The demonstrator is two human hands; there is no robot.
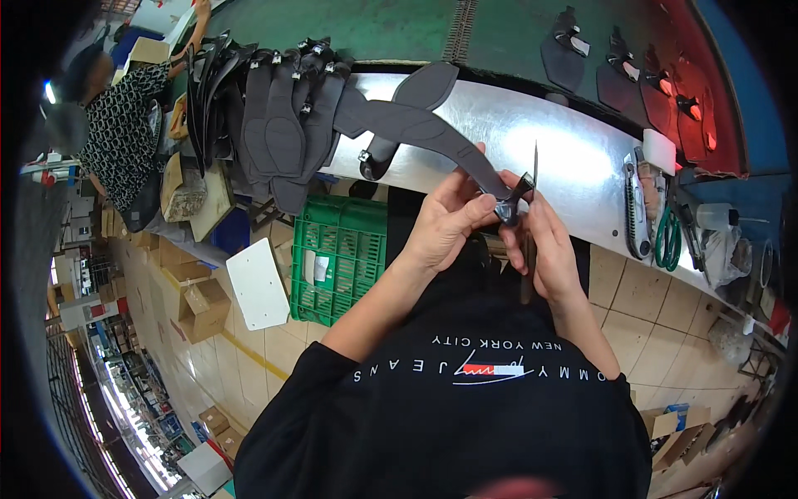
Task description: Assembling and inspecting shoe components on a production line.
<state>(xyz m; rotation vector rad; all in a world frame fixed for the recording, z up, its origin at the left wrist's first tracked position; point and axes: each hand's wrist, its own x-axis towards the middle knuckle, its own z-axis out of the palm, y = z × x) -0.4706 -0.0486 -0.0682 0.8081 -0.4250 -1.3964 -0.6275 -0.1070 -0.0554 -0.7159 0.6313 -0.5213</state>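
In front of my chest, my left hand point(449, 223) pinches the near end of a long, curved dark grey sole-shaped piece point(449, 141). Its glossy black end part point(509, 208) sits between my two hands. Fingers closed, my right hand point(547, 245) grips a slim pointed tool point(535, 162), its tip upward and its brown handle below the palm; the exact kind of tool is unclear. The piece's far end lies over the metal bench edge, beside another sole-shaped piece point(428, 83). A heap of similar pieces point(278, 125) lies to the left.
The shiny metal bench edge point(573, 145) borders a green surface point(382, 33) with more pieces point(565, 58). At right lie a utility knife point(636, 208) and green-handled scissors point(667, 237). A green crate point(339, 249) stands below left. Another person point(125, 133) is at far left.
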